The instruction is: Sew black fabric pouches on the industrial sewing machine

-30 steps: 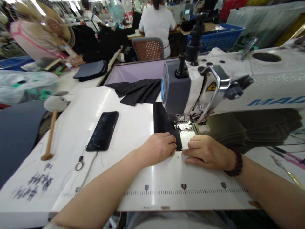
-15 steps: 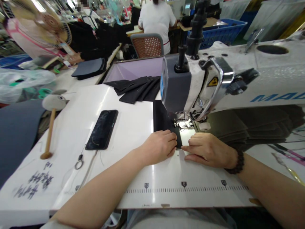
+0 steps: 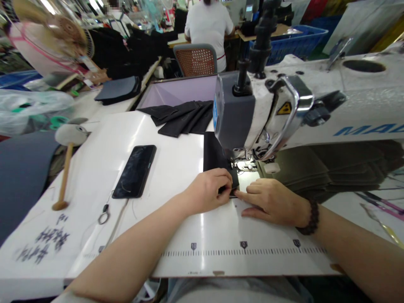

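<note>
A black fabric piece [image 3: 216, 149] lies flat on the white table of the sewing machine [image 3: 235, 109], its right edge beside the presser foot [image 3: 235, 163]. My left hand [image 3: 210, 190] is closed at the near end of the fabric, thumb and fingertips pinching its edge. From the right, my right hand [image 3: 273, 202] reaches its index finger to the near right corner of the fabric and touches it. Its thumb is held apart and the other fingers are curled, with nothing gripped. The fabric under my left fingers is partly hidden.
Several black fabric pieces [image 3: 181, 118] lie fanned at the table's back. A phone [image 3: 135, 171] and a wooden-handled mallet [image 3: 66, 176] are on the left. Stacked dark panels [image 3: 334, 168] lie under the machine arm, near pink-handled tweezers [image 3: 385, 206]. Co-workers sit beyond.
My left hand has lifted and curled slightly into a pinch at the fabric's edge. My right index finger has slid left onto the corner of the fabric.
</note>
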`<action>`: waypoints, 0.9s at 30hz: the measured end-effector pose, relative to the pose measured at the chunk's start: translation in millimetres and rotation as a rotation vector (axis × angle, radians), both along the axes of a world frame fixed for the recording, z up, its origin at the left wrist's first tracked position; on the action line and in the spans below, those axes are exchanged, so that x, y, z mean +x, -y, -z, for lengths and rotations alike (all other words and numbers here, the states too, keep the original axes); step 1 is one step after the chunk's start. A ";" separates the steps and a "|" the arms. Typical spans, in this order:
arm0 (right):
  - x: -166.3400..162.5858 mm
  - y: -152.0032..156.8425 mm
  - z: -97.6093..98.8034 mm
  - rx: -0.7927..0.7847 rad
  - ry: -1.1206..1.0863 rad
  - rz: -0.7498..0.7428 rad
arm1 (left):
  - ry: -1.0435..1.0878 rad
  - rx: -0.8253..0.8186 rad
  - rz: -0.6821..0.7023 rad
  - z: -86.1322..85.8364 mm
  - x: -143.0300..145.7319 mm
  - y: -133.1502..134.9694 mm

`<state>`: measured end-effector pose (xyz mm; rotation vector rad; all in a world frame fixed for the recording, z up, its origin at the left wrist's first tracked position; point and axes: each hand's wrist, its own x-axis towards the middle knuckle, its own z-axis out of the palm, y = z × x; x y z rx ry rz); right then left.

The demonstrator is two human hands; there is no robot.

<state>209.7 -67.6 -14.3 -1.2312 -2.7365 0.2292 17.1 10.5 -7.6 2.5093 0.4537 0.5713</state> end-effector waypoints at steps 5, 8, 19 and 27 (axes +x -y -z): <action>-2.2 0.5 -3.5 -0.015 0.036 -0.014 | 0.127 -0.027 -0.015 -4.2 0.3 -0.1; -2.3 0.5 -4.3 -0.018 0.047 -0.025 | 0.114 0.011 0.019 -2.7 2.1 1.0; -1.7 1.6 -4.5 -0.068 0.075 -0.028 | -0.106 0.180 0.092 3.3 5.4 3.7; -1.8 1.6 -3.4 -0.087 0.079 -0.019 | -0.128 0.182 0.098 5.4 4.8 2.4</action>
